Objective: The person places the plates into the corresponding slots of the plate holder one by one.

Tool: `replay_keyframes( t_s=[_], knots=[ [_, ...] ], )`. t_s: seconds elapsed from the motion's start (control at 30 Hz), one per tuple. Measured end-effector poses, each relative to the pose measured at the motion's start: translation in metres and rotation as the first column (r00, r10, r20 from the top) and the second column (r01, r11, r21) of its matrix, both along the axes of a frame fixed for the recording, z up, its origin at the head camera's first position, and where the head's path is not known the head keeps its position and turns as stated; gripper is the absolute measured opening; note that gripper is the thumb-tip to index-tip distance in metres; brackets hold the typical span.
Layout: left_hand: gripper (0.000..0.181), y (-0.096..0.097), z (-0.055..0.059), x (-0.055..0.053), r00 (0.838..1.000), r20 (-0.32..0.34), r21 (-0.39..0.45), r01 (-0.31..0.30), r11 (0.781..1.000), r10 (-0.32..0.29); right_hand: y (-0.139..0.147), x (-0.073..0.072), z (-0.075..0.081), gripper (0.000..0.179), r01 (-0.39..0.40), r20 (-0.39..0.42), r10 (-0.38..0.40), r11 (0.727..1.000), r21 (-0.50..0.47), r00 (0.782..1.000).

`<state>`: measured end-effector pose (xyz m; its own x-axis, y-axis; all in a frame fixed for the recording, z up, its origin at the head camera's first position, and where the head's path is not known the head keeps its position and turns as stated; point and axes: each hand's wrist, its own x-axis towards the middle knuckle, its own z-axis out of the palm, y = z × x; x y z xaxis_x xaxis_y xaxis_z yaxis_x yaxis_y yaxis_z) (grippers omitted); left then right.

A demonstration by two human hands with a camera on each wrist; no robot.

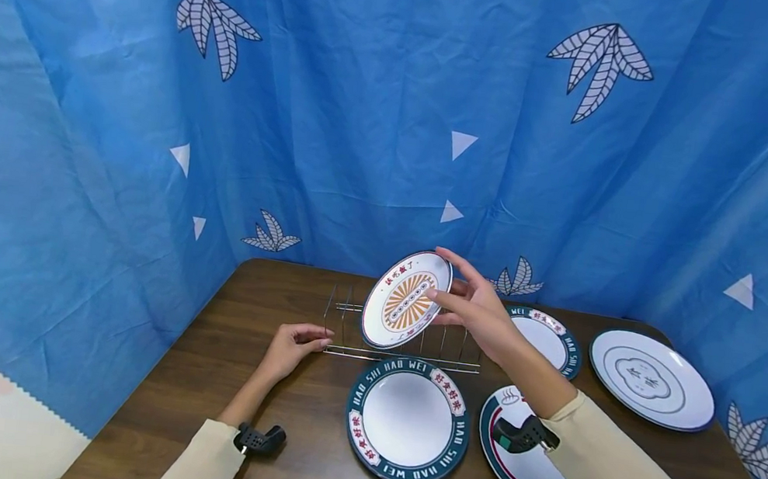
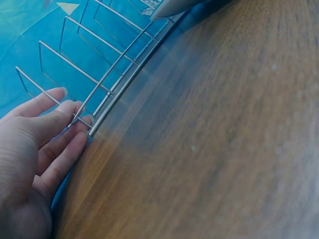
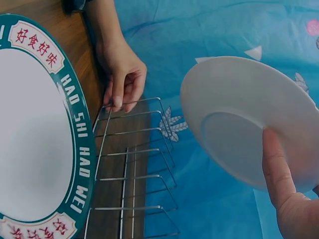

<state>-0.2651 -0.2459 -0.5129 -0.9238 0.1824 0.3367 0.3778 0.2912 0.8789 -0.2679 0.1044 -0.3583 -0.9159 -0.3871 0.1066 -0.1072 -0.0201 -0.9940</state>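
My right hand [image 1: 482, 312] holds a small white plate [image 1: 397, 327] by its right side, tilted, above a wire dish rack [image 1: 462, 369]. An orange sunburst and red characters decorate the plate's face. In the right wrist view its plain underside [image 3: 229, 89] shows, with a finger lying against it. At the rack's left end, my left hand [image 1: 294, 349] pinches the wire; the left wrist view shows the thumb and fingers around the end wire [image 2: 42, 91]. Upright wire dividers stand along the rack, partly hidden by the raised plate in the head view.
A green-rimmed plate [image 1: 407, 421] lies on the wooden table [image 1: 306, 450] in front of the rack. To the right lie a red-ringed plate [image 1: 528, 473], partly under my forearm, another green-rimmed plate [image 1: 545, 342] and a large white plate [image 1: 653, 381]. A blue curtain [image 1: 381, 130] hangs behind.
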Motion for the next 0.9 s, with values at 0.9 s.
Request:
replay_keyframes(
  t_s=[0.9],
  knots=[
    [0.016, -0.001, -0.002, -0.002, 1.0, 0.009, -0.001, -0.005, 1.0, 0.005, -0.08, -0.037, -0.012, 0.078, -0.043, -0.116, 0.063, 0.984, 0.171, 0.991]
  ],
)
